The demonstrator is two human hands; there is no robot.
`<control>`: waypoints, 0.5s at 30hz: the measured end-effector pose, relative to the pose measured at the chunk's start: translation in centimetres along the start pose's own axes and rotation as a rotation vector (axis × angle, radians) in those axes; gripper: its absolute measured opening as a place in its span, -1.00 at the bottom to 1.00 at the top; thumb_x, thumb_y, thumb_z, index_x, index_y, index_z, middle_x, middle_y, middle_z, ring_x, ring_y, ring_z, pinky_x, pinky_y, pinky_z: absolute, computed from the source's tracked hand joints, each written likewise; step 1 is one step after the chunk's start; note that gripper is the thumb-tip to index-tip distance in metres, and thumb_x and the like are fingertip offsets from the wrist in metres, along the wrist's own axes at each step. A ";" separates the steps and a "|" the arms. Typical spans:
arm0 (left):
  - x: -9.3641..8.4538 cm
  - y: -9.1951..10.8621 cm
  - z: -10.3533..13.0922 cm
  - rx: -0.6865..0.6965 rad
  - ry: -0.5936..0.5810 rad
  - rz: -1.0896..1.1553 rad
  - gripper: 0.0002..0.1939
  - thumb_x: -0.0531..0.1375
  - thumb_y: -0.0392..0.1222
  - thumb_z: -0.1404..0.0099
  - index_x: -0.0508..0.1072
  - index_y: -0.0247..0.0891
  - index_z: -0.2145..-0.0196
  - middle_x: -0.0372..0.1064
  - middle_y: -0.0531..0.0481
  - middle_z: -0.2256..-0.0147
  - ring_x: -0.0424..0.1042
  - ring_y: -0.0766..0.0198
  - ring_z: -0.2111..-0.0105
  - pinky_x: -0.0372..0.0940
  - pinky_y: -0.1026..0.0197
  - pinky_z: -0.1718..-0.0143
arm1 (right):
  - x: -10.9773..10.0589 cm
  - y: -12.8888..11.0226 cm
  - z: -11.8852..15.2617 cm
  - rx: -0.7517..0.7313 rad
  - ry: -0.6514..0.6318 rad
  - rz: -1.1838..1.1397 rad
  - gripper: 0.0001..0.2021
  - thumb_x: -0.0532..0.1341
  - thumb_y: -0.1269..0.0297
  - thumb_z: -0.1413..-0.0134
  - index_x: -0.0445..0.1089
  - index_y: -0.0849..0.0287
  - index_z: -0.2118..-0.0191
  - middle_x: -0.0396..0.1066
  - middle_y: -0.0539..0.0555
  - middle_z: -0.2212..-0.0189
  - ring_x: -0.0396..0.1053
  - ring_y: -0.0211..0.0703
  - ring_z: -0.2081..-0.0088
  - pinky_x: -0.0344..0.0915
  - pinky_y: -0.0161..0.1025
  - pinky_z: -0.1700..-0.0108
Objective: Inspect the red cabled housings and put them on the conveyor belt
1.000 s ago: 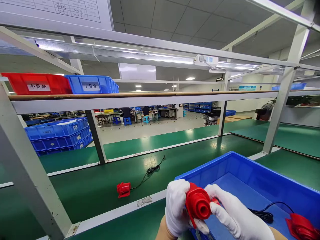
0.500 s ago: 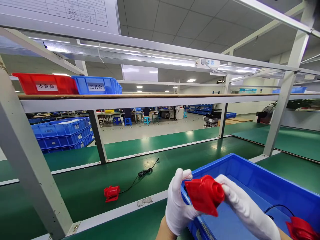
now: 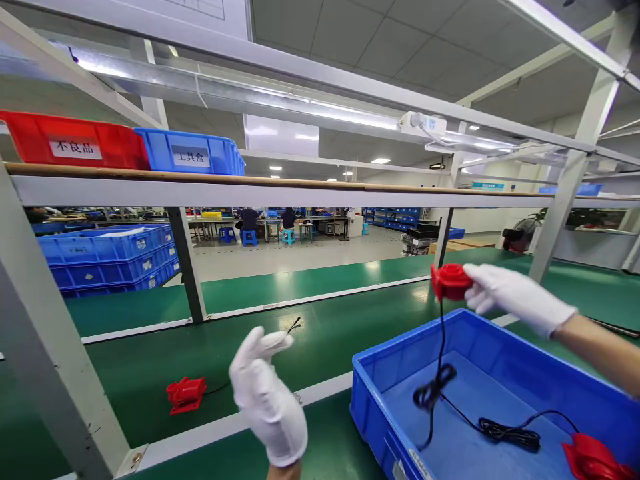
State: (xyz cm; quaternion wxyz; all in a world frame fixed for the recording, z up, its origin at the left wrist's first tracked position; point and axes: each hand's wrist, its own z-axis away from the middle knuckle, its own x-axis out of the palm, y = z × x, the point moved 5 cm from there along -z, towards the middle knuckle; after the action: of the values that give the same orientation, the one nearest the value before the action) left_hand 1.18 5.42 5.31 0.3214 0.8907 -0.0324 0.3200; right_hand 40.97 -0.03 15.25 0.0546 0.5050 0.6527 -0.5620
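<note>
White gloves cover both hands. My right hand (image 3: 517,297) pinches a red plastic part (image 3: 451,281) above the far edge of a blue bin (image 3: 370,393). From that part a black cable with a tied bundle (image 3: 434,390) hangs down into the bin. Inside the bin at the lower right lies another red part (image 3: 595,457), its coiled black cable (image 3: 510,435) on the bin floor. My left hand (image 3: 270,397) is raised left of the bin, fingers apart and holding nothing. Beyond it, a third red part (image 3: 187,395) rests on the green surface, its cable partly hidden behind the hand.
A metal frame post (image 3: 60,320) rises at the left, another (image 3: 565,207) at the right. Overhead, a shelf (image 3: 310,195) carries a red box (image 3: 75,143) and a blue box (image 3: 193,153). Stacked blue crates (image 3: 110,260) stand behind at left. People sit in the far background.
My left hand has let go of the red part and moved left. My right hand has lifted the part up and right, its cable now hanging over the bin. The view has shifted slightly.
</note>
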 end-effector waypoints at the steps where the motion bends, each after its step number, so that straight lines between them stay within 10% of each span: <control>1: -0.7 0.2 -0.9 0.030 0.069 -0.005 -0.66 0.05 -0.04 -0.38 0.41 -0.26 0.01 0.47 -0.03 0.27 0.48 0.18 0.32 0.40 0.05 0.17 | -1.7 -0.6 -2.0 -0.004 0.032 0.080 -0.30 -0.12 -0.16 -0.13 0.40 0.51 0.33 0.47 0.28 0.49 0.45 -0.34 0.50 0.15 -0.31 0.45; 6: -3.0 0.2 -3.1 0.033 0.255 -0.089 -0.68 0.02 -0.25 -0.29 0.44 -0.27 0.06 0.44 0.03 0.37 0.47 0.23 0.38 0.43 0.12 0.26 | -4.2 -3.1 -10.7 -0.125 0.135 0.521 -0.09 -0.33 -0.15 0.00 0.30 0.75 0.10 0.36 0.50 0.10 0.46 -0.07 0.15 0.00 -0.26 0.49; 15: -5.0 -0.8 -4.8 -0.149 0.423 -0.038 -0.72 0.07 -0.32 -0.11 0.50 -0.24 0.24 0.44 0.05 0.49 0.44 0.19 0.49 0.44 0.02 0.22 | 14.3 4.6 -13.8 -0.088 -0.261 0.708 -0.67 0.00 0.22 -0.45 0.41 0.37 0.12 0.41 0.08 0.22 0.44 -0.29 0.20 0.41 -0.23 0.12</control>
State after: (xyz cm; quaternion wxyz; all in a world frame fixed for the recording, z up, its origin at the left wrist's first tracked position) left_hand -5.23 8.19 4.72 0.3918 0.7779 0.0293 0.4904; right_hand 44.20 18.75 8.01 0.3499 0.6206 0.4487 -0.5396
